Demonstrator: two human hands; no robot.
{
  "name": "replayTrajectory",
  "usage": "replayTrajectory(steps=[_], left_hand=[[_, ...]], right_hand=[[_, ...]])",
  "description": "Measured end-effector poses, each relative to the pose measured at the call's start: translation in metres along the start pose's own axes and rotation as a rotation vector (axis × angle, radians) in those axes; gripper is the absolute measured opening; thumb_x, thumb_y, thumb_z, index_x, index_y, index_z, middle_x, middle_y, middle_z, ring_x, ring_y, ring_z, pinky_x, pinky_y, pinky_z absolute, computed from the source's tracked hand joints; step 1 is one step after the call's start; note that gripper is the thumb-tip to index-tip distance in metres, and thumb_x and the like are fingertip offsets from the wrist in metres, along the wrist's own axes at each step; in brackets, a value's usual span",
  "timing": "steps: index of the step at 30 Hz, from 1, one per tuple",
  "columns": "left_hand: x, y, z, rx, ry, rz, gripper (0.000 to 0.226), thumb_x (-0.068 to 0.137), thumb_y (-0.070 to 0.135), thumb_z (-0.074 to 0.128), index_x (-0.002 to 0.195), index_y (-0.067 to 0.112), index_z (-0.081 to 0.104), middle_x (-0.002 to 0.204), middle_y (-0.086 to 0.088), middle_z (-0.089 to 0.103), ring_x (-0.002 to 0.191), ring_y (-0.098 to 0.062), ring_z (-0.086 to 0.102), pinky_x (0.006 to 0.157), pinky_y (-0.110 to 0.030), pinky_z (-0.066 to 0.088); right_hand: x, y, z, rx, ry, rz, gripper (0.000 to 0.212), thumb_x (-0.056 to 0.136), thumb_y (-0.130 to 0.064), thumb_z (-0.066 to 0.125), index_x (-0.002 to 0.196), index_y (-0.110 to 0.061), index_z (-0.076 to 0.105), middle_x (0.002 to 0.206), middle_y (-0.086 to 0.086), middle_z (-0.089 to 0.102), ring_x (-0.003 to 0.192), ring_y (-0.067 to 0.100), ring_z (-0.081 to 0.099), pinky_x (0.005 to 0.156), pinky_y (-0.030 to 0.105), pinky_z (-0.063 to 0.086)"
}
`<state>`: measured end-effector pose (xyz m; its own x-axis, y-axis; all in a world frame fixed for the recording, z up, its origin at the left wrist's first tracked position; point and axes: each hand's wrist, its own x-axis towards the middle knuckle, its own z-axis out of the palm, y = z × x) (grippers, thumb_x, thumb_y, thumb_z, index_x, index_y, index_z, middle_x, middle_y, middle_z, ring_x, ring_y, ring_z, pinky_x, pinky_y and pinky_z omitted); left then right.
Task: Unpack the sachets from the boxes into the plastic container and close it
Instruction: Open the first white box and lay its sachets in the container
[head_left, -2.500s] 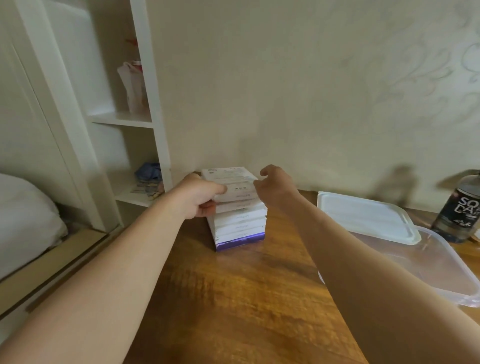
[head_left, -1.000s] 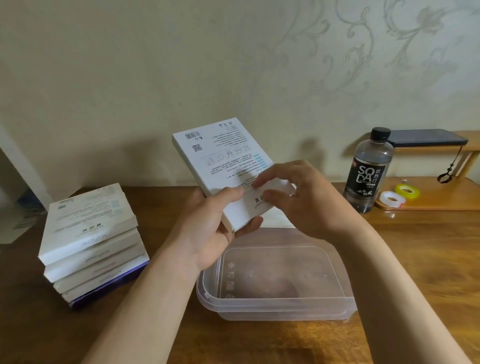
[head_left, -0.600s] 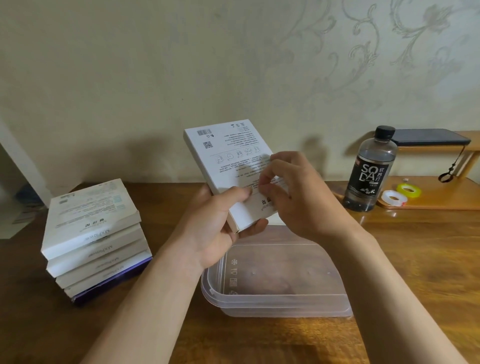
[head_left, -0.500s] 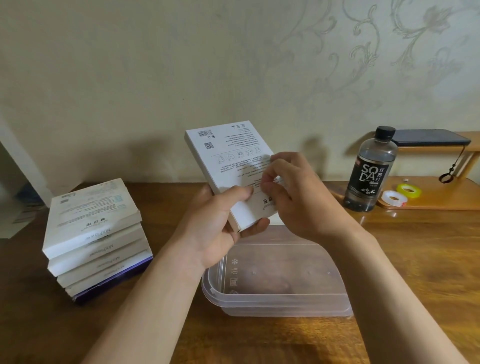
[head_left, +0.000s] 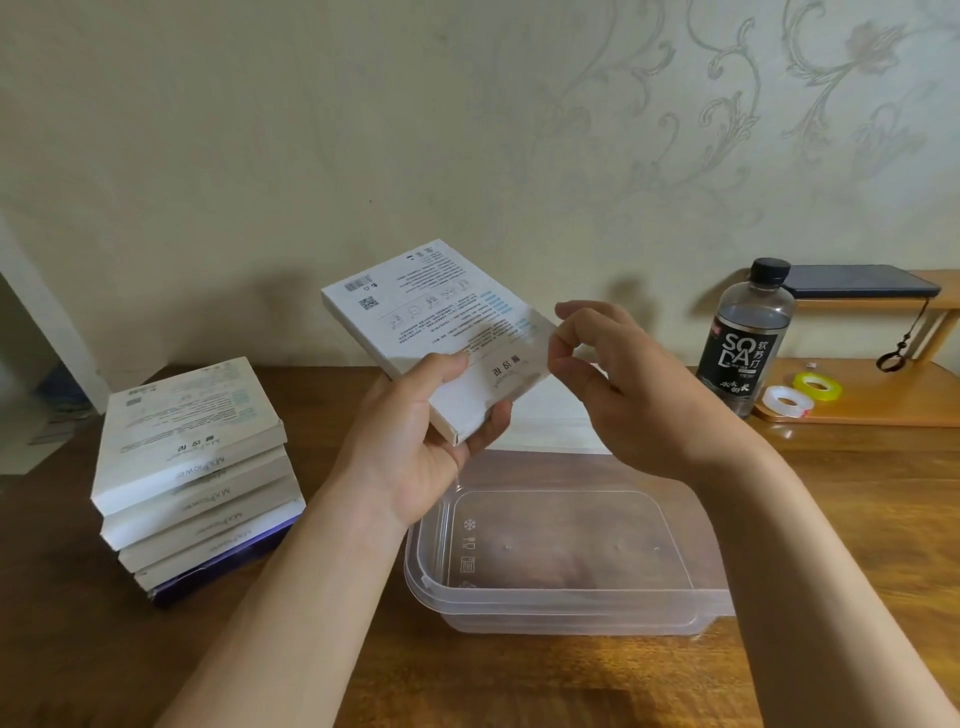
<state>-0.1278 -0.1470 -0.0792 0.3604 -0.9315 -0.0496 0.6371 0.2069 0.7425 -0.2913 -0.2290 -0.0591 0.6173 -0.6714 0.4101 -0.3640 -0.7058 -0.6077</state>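
Note:
My left hand (head_left: 415, 457) grips the near corner of a flat white box (head_left: 431, 317), tilted in the air above the far left of the clear plastic container (head_left: 519, 597). My right hand (head_left: 623, 395) is at the box's right edge, thumb and forefinger pinched together at that corner; what they hold there is blurred. The container stands open on the wooden table with nothing in it. Its white lid (head_left: 545, 426) lies flat just behind it, partly hidden by my hands. A stack of several more boxes (head_left: 192, 467) sits at the left.
A soda bottle (head_left: 748, 338) stands at the right, by a low wooden stand (head_left: 857, 405) with two tape rolls (head_left: 787, 402). A dark phone (head_left: 857, 280) lies on its upper shelf. The wall is close behind.
The top box has come off the stack and now hangs over the container. My right fingers have slid from the box's face to its right corner, and the box has tilted flatter.

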Motion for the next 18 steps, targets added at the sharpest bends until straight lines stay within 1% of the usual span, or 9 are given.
replayTrajectory(steps=[4, 5, 7, 9, 11, 12, 15, 18], left_hand=[[0.0013, -0.0001, -0.0018, -0.019, 0.002, 0.013, 0.038, 0.095, 0.005, 0.061, 0.127, 0.025, 0.063, 0.120, -0.014, 0.072, 0.113, -0.034, 0.068, 0.056, -0.032, 0.058], [0.0016, -0.0004, -0.0021, -0.020, 0.002, 0.014, 0.039, 0.095, 0.005, 0.061, 0.128, 0.026, 0.063, 0.122, -0.014, 0.071, 0.113, -0.034, 0.068, 0.057, -0.032, 0.058], [0.0021, -0.0007, -0.0017, -0.024, -0.008, 0.010, 0.037, 0.095, 0.004, 0.060, 0.126, 0.025, 0.063, 0.119, -0.014, 0.073, 0.112, -0.034, 0.068, 0.057, -0.032, 0.058], [0.0024, -0.0006, -0.0014, -0.029, -0.011, -0.001, 0.034, 0.096, 0.004, 0.059, 0.122, 0.024, 0.064, 0.115, -0.014, 0.074, 0.108, -0.033, 0.070, 0.056, -0.032, 0.058], [0.0027, -0.0006, -0.0019, -0.039, -0.005, -0.009, 0.032, 0.096, 0.004, 0.059, 0.120, 0.024, 0.065, 0.112, -0.014, 0.075, 0.107, -0.034, 0.070, 0.055, -0.031, 0.058], [0.0030, -0.0006, -0.0023, -0.046, -0.001, -0.010, 0.032, 0.096, 0.004, 0.059, 0.120, 0.024, 0.065, 0.111, -0.014, 0.075, 0.107, -0.034, 0.070, 0.055, -0.031, 0.058], [0.0034, -0.0002, -0.0033, -0.061, 0.008, -0.011, 0.032, 0.096, 0.004, 0.059, 0.120, 0.024, 0.065, 0.109, -0.015, 0.075, 0.106, -0.035, 0.070, 0.054, -0.030, 0.058], [0.0042, -0.0003, -0.0042, -0.070, 0.010, -0.006, 0.032, 0.096, 0.004, 0.059, 0.121, 0.023, 0.064, 0.104, -0.014, 0.077, 0.106, -0.035, 0.070, 0.054, -0.030, 0.058]], right_hand=[[-0.0009, 0.0012, -0.0037, 0.027, -0.027, -0.017, 0.014, 0.101, -0.016, 0.054, 0.091, -0.026, 0.055, 0.131, -0.008, 0.050, 0.117, 0.014, 0.054, 0.102, 0.032, 0.045], [-0.0011, 0.0017, -0.0045, 0.042, -0.036, -0.021, 0.016, 0.101, -0.015, 0.054, 0.090, -0.027, 0.054, 0.132, -0.006, 0.051, 0.120, 0.014, 0.054, 0.105, 0.036, 0.044], [-0.0010, 0.0028, -0.0058, 0.067, -0.052, -0.024, 0.019, 0.101, -0.014, 0.053, 0.088, -0.028, 0.054, 0.135, -0.003, 0.052, 0.128, 0.012, 0.050, 0.108, 0.040, 0.043], [-0.0012, 0.0035, -0.0068, 0.093, -0.059, -0.016, 0.020, 0.101, -0.015, 0.053, 0.087, -0.029, 0.054, 0.137, -0.002, 0.054, 0.130, 0.010, 0.049, 0.109, 0.039, 0.043], [-0.0021, 0.0025, -0.0077, 0.114, -0.067, 0.011, 0.018, 0.102, -0.018, 0.052, 0.087, -0.028, 0.055, 0.141, -0.004, 0.054, 0.125, 0.007, 0.054, 0.108, 0.033, 0.043], [-0.0026, 0.0022, -0.0081, 0.122, -0.070, 0.018, 0.017, 0.102, -0.018, 0.052, 0.088, -0.027, 0.056, 0.142, -0.004, 0.054, 0.125, 0.004, 0.053, 0.107, 0.029, 0.042], [-0.0038, 0.0029, -0.0100, 0.143, -0.082, 0.006, 0.014, 0.102, -0.015, 0.051, 0.093, -0.021, 0.059, 0.141, -0.005, 0.056, 0.136, -0.004, 0.042, 0.110, 0.026, 0.039], [-0.0042, 0.0051, -0.0109, 0.182, -0.089, -0.007, 0.011, 0.102, -0.013, 0.052, 0.096, -0.015, 0.061, 0.136, -0.005, 0.059, 0.137, -0.012, 0.035, 0.111, 0.024, 0.037]])
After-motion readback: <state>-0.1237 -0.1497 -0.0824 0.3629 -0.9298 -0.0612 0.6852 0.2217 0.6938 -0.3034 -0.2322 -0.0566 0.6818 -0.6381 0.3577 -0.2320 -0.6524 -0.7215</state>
